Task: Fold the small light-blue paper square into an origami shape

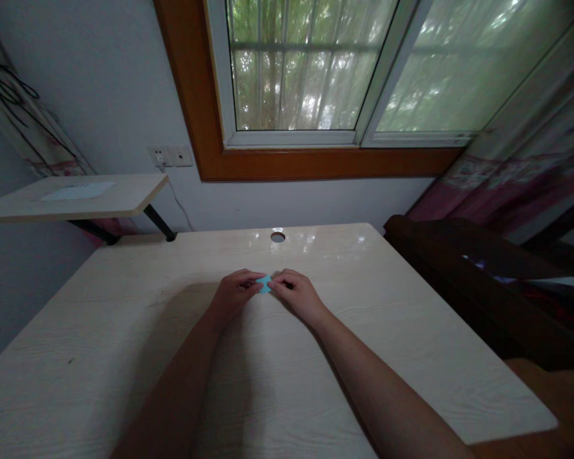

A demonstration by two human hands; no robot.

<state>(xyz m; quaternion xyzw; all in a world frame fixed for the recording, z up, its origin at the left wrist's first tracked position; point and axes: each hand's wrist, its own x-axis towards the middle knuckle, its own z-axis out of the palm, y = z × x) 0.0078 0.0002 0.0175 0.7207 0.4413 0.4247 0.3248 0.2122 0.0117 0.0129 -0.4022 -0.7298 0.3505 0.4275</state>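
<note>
Between my two hands is a small light-blue piece that looks like folded paper (264,284). My left hand (234,293) pinches its left side between thumb and fingers. On the other side, my right hand (297,293) grips the right edge the same way. Both hands are over the far-middle part of the pale wood-grain table (392,357). Fingers cover much of the blue piece, so its full shape is hidden.
A round cable hole (278,237) lies near the table's back edge. At the back left, a raised shelf (138,194) on black legs holds a white sheet (79,191). Dark wooden furniture (459,287) stands to the right, and a window (306,70) is behind.
</note>
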